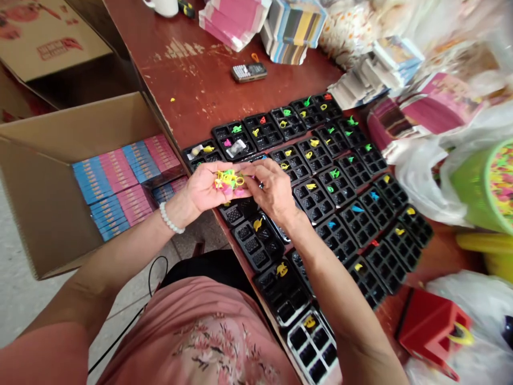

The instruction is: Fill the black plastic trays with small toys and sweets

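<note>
My left hand (pixel 202 188) is palm up and cupped, holding a small heap of bright plastic toys (pixel 227 182) in yellow, green and pink; a yellow ring lies at the heap's edge. My right hand (pixel 276 191) reaches over the left fingers, its thumb and fingertips pinched together at the heap. Whatever sits between those fingertips is hidden. Below and beyond both hands, rows of black compartment trays (pixel 262 260) cover the table. Many trays carry a small toy in one compartment, such as a yellow one (pixel 282 269) and a blue one (pixel 357 208).
Left of the table, an open cardboard box (pixel 36 214) holds blue and pink packs (pixel 116 174). A mobile phone (pixel 248 72) and bundled printed cards (pixel 234 21) lie farther back. At right are a green bucket (pixel 468 176) of small toys, plastic bags and a red box (pixel 435 326).
</note>
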A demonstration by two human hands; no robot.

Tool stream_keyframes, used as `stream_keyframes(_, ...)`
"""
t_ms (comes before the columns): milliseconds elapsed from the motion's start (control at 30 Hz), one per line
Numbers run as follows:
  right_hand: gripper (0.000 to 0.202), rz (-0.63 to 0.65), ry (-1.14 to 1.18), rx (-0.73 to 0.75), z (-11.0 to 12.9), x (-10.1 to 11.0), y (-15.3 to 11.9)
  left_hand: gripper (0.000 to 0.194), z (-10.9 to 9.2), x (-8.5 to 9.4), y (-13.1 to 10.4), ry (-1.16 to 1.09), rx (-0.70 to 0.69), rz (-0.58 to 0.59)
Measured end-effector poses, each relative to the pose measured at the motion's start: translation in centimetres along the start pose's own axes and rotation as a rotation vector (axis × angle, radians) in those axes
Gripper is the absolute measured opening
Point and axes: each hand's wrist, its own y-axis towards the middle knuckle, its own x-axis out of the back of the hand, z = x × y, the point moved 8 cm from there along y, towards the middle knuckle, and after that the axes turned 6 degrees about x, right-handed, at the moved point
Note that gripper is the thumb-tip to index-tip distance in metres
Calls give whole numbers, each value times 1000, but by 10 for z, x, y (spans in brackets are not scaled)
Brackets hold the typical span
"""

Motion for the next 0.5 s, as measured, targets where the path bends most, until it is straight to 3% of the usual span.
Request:
stream_keyframes(133,16,-96,-2,-38,-6,9,6,56,-9,7,-8,15,-18,-58)
stream_keyframes(267,15,-170,-26,-89,-13,39,-3,54,-21,15,-18,8,-75,-163)
stream_keyframes(400,15,-117,-41,-189,-17,72,-46,46,-22,13,-22,-23,-98,-209)
stream_keyframes(500,11,-68,-56,-248,-15,84,-90,43,-15,7,-18,-37,-69,-211)
